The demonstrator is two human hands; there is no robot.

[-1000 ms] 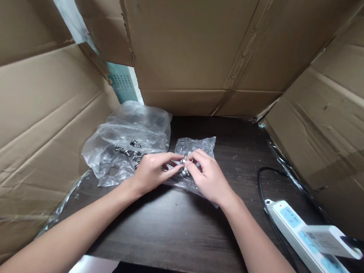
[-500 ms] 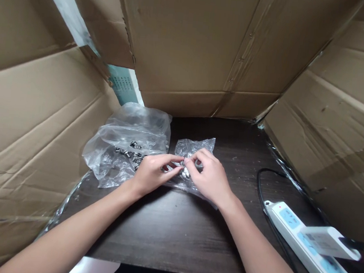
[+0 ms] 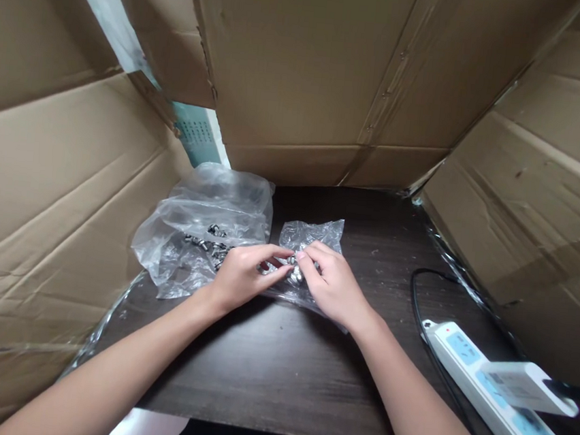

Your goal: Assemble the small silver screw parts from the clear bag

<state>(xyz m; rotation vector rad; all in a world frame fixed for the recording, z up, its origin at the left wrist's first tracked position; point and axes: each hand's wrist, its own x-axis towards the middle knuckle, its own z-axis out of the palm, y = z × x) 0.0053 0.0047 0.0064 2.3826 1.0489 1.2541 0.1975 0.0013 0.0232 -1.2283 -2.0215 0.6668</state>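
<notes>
Both left hand [image 3: 242,273] and right hand [image 3: 331,282] are pinching one metal bit [image 3: 291,260] at twelve o'clock, maybe steadying it.

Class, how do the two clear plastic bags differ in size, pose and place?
The left bag is larger than the right bag. The left bag bulges up at its far end, while the right bag looks flatter. The left hand and right hand reach over the right bag; the left bag lies mostly left of both. Both are transparent, crumpled and show small metal parts.
</notes>
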